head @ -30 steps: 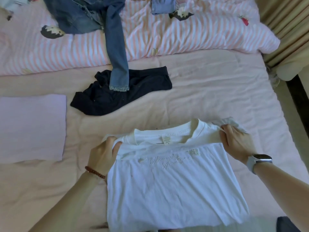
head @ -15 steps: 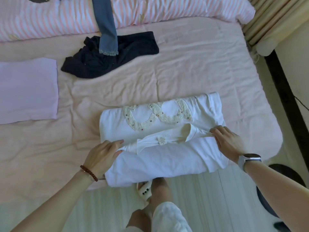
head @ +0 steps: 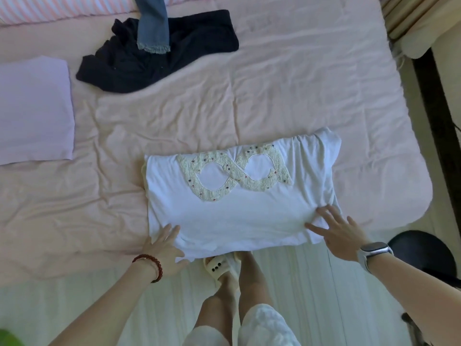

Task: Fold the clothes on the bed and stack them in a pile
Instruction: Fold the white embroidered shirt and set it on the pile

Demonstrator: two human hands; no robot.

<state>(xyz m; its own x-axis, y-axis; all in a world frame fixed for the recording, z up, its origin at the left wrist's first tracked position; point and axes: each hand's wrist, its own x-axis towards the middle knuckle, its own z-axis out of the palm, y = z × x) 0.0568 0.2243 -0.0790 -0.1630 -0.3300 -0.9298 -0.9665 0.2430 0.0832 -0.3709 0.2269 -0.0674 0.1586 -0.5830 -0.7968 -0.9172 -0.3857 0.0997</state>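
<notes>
**White shirt folded over**

The white T-shirt point(head: 239, 211) lay doubled at the bed's point(head: 299, 101) near edge, collar now hidden (appliqué up). Left hand point(head: 166, 248) and right hand point(head: 339, 233) had let go, fingers spread flat on it. Stacking on the lilac folded piece point(head: 35, 111) likely followed.

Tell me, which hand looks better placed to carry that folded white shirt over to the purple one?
Probably the left hand: it rests at the white shirt's near-left corner, on the side where the folded purple garment lies. The right hand lies flat on the far side.
</notes>
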